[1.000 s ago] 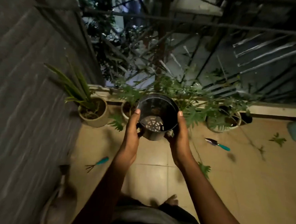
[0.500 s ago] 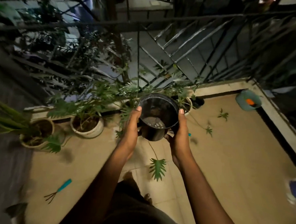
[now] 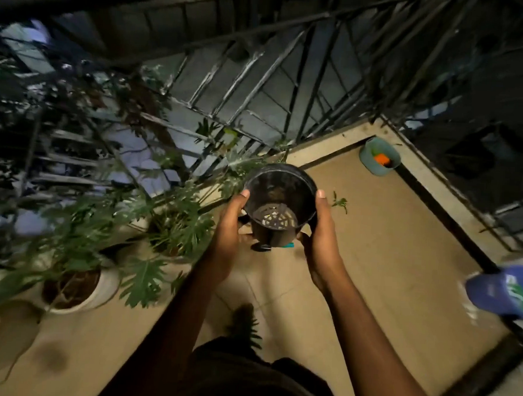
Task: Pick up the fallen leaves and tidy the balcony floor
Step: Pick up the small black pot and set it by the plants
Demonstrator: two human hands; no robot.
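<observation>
Both hands (image 3: 228, 226) grip a black pot (image 3: 279, 205) above the floor (image 3: 388, 234).

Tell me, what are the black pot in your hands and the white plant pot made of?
The black pot is probably thin plastic, a bit shiny; the moulded grid of drain slots in its bottom points to that. The white plant pot is likely glazed ceramic, going by its thick, smooth, pale rim, though the blur leaves plastic possible.

home balcony | tiled floor (image 3: 387, 265) | railing (image 3: 260, 85) | potted plants (image 3: 76, 288)
</observation>
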